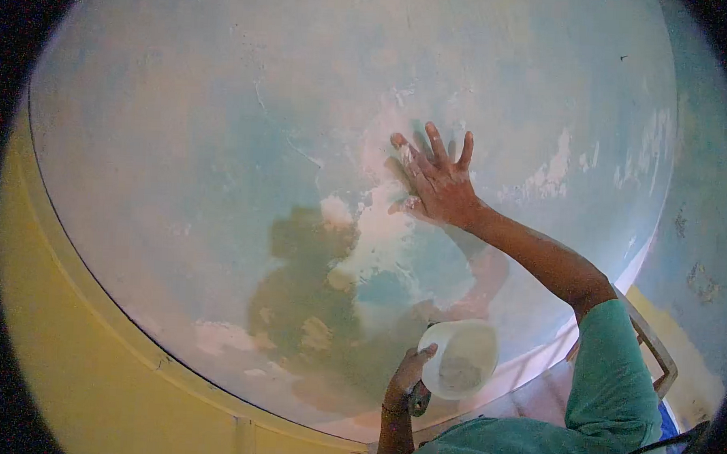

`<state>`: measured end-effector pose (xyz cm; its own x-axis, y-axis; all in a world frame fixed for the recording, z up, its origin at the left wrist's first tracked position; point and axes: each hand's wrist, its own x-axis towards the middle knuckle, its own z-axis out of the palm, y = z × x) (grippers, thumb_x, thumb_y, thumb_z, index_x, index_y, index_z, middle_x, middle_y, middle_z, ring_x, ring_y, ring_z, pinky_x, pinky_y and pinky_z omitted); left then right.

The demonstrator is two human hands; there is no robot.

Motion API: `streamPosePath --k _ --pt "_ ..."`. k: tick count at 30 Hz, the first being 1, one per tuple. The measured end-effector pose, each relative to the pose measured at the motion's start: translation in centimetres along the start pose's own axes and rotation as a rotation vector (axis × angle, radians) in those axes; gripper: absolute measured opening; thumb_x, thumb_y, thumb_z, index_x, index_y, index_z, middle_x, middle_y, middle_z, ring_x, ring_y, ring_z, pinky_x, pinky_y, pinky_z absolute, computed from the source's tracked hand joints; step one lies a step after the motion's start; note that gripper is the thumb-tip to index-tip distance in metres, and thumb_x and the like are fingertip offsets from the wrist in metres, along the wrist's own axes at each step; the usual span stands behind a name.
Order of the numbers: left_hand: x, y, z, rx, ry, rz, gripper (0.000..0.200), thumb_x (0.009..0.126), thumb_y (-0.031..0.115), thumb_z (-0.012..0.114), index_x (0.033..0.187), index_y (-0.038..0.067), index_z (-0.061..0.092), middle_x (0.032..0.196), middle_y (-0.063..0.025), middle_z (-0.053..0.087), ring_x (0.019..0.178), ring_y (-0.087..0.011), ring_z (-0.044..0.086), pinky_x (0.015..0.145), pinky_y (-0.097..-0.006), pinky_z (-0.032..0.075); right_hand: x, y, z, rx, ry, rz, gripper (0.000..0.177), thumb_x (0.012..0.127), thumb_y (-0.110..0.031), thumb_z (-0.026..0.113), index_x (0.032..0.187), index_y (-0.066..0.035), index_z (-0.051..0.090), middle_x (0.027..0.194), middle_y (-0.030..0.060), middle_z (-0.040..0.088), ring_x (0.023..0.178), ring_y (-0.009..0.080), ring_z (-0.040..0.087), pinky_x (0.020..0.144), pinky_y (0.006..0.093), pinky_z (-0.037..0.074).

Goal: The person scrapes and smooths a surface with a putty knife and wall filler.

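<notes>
Spread hand and bowl, facing a pale blue-green surface (181, 130); clock directions are given as seen in the head view. The right hand (439, 177) lies flat toward the surface, back to the viewer, its fingers fanned wide and its thumb at 8 o'clock; this grip shows nothing in it. Firm contact with the surface cannot be told, though the hand's shadow falls close beside the fingers. The right forearm runs from 4 o'clock toward 10 o'clock, out of a green sleeve (617, 368).

The left hand (408, 377) holds a white bowl (486, 343) at the bowl's 8 o'clock side, with the thumb over the rim; this grip is closed. A dark object (419, 401) shows just below the same hand, too unclear to identify. The bowl is round, without a marked long axis, and its mouth faces the viewer, showing greyish-white matter (460, 374) inside.

Principal relation: the bowl lies at about 6 o'clock from the right hand, well apart from it, the left hand being nearer. A bright white patch (375, 236) on the surface lies at 7 to 8 o'clock from the right hand, just beside it, and at 11 o'clock from the bowl.
</notes>
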<state>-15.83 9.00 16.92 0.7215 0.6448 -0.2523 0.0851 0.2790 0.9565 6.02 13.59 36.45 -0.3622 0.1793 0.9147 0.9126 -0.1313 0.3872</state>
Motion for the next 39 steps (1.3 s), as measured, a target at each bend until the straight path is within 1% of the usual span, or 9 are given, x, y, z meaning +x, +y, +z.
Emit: streamPosePath --k 5,8,11,14,17,26,32,35,39 --pt "-0.1 -0.2 0.4 -0.032 0.066 -0.004 0.037 0.081 0.028 0.053 0.1 -0.004 0.053 0.086 -0.0095 0.059 0.07 -0.016 0.059 0.061 -0.0293 0.048 -2.4 -0.2 -0.2 0.02 -0.065 -0.025 0.079 0.067 -0.066 0.041 0.129 -0.019 0.029 0.138 0.0034 0.019 0.127 0.0345 0.009 0.087 0.0693 -0.006" --pt "0.1 -0.2 0.2 0.037 0.064 -0.003 0.037 0.081 0.028 0.053 0.102 -0.003 0.051 0.086 -0.0099 0.06 0.071 -0.0162 0.059 0.061 -0.0298 0.048 -1.8 0.0 -1.1 -0.007 0.021 -0.037 0.09 0.071 -0.067 0.036 0.134 -0.009 0.01 0.137 0.0055 0.023 0.128 0.0339 0.005 0.09 0.0629 -0.014" --pt "0.3 -0.5 0.3 -0.028 0.019 0.035 0.037 0.081 0.027 0.052 0.103 -0.003 0.051 0.087 -0.0097 0.06 0.071 -0.0163 0.059 0.061 -0.0294 0.048 -0.7 0.8 -0.4 0.074 -0.036 0.091 0.08 0.068 -0.065 0.043 0.129 -0.016 0.029 0.138 0.0046 0.019 0.127 0.0354 0.007 0.087 0.068 -0.009" --pt "-0.6 0.6 0.9 -0.061 -0.024 0.033 0.036 0.082 0.026 0.052 0.102 -0.003 0.051 0.086 -0.0097 0.06 0.071 -0.016 0.059 0.061 -0.0288 0.048 0.5 1.1 -0.2 0.022 0.025 0.001 0.078 0.068 -0.063 0.045 0.128 -0.016 0.031 0.138 0.0058 0.017 0.127 0.0362 0.006 0.087 0.0675 -0.01" --pt "1.2 -1.9 -0.5 -0.079 -0.027 0.051 0.035 0.082 0.026 0.052 0.101 -0.002 0.052 0.085 -0.0092 0.06 0.07 -0.016 0.059 0.06 -0.0286 0.048 0.1 0.1 0.3 0.058 0.014 0.018 0.077 0.067 -0.063 0.047 0.127 -0.017 0.032 0.139 0.0071 0.017 0.127 0.037 0.005 0.087 0.0682 -0.008" --pt "0.3 -1.0 0.3 -0.102 0.03 0.072 0.036 0.081 0.029 0.053 0.098 -0.003 0.054 0.079 -0.0076 0.06 0.065 -0.0144 0.059 0.057 -0.0283 0.048 -2.2 -1.4 -0.5 0.049 -0.025 -0.057 0.079 0.066 -0.064 0.047 0.128 -0.019 0.03 0.137 0.0081 0.019 0.127 0.0352 0.009 0.085 0.0711 -0.004" --pt "0.4 -0.9 0.3 -0.077 0.023 0.048 0.036 0.081 0.029 0.053 0.097 -0.003 0.055 0.079 -0.0083 0.06 0.066 -0.0148 0.059 0.058 -0.0278 0.047 1.0 -0.1 0.0 0.053 0.029 0.021 0.077 0.066 -0.063 0.046 0.126 -0.017 0.033 0.137 0.0071 0.02 0.127 0.0353 0.009 0.085 0.0708 -0.005" --pt "0.2 -0.4 0.6 -0.062 0.036 0.054 0.036 0.081 0.029 0.053 0.096 -0.003 0.055 0.08 -0.0085 0.06 0.066 -0.0154 0.059 0.06 -0.0279 0.047 1.6 -0.5 0.1 0.001 -0.093 0.014 0.082 0.07 -0.069 0.035 0.132 -0.017 0.023 0.138 0.0053 0.019 0.127 0.0343 0.009 0.09 0.0636 -0.013" --pt "0.2 -0.6 0.5 -0.031 0.079 0.04 0.036 0.081 0.03 0.054 0.096 -0.003 0.055 0.08 -0.0086 0.061 0.067 -0.0161 0.059 0.061 -0.0282 0.048 1.2 -1.7 0.7 0.016 -0.102 -0.026 0.077 0.07 -0.069 0.034 0.129 -0.019 0.029 0.138 0.0043 0.017 0.127 0.0324 0.009 0.09 0.0638 -0.012"
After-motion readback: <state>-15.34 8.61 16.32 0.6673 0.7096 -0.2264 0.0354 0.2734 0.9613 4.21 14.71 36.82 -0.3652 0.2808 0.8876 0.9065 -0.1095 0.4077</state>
